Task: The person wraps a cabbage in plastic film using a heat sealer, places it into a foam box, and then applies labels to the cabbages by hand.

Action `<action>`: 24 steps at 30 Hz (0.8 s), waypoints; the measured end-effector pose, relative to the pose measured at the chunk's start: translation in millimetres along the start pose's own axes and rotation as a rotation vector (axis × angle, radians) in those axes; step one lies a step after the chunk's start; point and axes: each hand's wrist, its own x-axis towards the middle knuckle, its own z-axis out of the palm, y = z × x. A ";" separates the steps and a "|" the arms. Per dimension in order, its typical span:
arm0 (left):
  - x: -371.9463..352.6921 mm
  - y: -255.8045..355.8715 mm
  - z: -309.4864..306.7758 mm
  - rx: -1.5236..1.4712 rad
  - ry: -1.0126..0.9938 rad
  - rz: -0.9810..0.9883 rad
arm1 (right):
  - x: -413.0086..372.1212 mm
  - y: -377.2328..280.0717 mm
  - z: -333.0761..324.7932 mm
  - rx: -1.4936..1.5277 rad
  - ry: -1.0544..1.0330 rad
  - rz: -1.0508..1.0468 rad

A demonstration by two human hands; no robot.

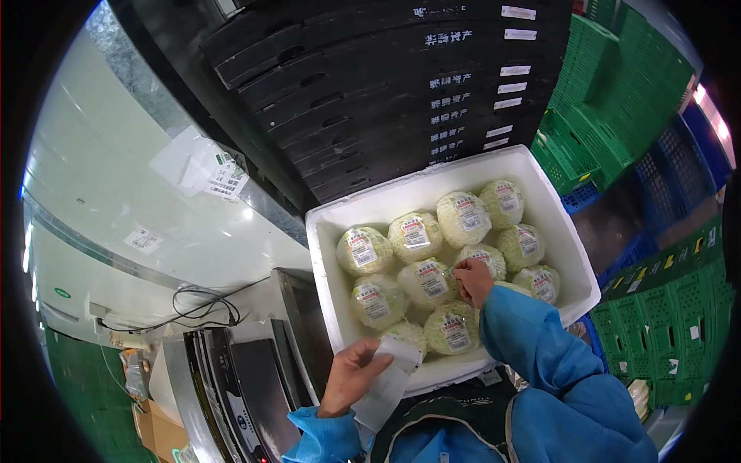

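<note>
Several round, pale green heads of produce (450,328) sit in a white foam box (324,297). They look like cabbages or melons, wrapped in netting and clear film, with white printed labels on the tops. Below the box's front left edge my left hand (355,374) pinches a strip of white label paper (390,378), which hangs down over the box rim. My right hand (473,281) reaches into the middle of the box, fingers pressed together between two labelled heads. Whatever lies between those fingertips is too small to make out.
Stacked black crates (386,85) rise behind the box. Green crates (671,309) and blue crates stand to the right. On the left are a white surface with a paper label (224,176), a black cable (204,305) and a dark machine (255,378).
</note>
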 end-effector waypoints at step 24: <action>35.8 52.4 25.5 0.316 -0.007 0.193 | -121.0 -105.3 15.7 0.145 -0.725 -0.111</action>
